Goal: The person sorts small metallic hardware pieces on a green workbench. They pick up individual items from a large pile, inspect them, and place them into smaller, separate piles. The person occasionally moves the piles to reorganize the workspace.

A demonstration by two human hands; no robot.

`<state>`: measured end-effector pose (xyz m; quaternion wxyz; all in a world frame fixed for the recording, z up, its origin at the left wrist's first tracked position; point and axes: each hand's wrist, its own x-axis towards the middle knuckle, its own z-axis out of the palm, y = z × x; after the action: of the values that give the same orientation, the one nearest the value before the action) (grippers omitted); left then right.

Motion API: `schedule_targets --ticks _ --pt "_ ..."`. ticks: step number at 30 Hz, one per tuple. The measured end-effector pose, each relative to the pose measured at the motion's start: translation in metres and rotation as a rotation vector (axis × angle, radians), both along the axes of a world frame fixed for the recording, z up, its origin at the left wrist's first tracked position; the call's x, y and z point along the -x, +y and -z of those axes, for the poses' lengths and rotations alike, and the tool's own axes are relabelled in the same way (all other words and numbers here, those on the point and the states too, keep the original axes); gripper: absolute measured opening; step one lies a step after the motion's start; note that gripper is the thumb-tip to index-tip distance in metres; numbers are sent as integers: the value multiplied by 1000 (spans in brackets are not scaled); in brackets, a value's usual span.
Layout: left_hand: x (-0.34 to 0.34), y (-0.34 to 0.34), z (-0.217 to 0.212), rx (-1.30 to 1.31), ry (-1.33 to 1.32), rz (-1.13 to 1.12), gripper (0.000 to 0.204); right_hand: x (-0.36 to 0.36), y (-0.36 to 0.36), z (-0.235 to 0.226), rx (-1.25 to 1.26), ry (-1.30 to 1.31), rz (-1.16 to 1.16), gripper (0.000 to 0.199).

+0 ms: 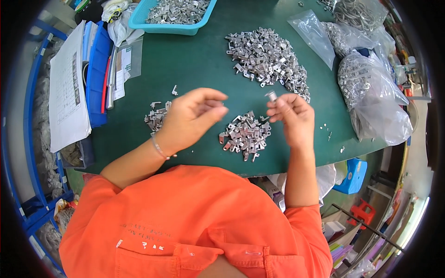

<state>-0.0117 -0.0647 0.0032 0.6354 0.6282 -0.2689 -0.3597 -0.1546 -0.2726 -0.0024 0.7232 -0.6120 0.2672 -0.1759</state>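
My right hand [293, 113] pinches a small silvery metal bracket [272, 96] between thumb and fingers, with the piece sticking up past the fingertips. Across a short gap, my left hand [187, 116] hovers with its fingers bent and the thumb apart from them; nothing shows in it. Between the hands, nearer to me, lies a small heap of metal brackets [245, 135]. Partly covered by my left hand, another small heap of brackets [157, 116] sits on the green tabletop [199, 58]. A single loose bracket [174, 90] lies just beyond that heap.
A larger bracket pile [266, 55] spreads at the far middle. Behind, a turquoise basket [171, 28] holds more. Clear bags of metal parts [359, 88] crowd the right edge. At left stand a blue bin [96, 83] and papers on a board [69, 92].
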Motion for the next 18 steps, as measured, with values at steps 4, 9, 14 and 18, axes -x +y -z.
schedule_targets --ticks 4,9,14,18 --pt "10 -20 -1 86 321 134 24 -1 43 -4 1009 -290 -133 16" --pt "-3 0 3 100 -463 52 12 -15 33 2 1038 -204 -220 18" --pt "-32 37 -1 -96 -1023 -105 14 -42 -19 34 1091 350 120 24" --pt "-38 58 12 -271 -1037 -95 12 -47 -25 37 913 414 106 24"
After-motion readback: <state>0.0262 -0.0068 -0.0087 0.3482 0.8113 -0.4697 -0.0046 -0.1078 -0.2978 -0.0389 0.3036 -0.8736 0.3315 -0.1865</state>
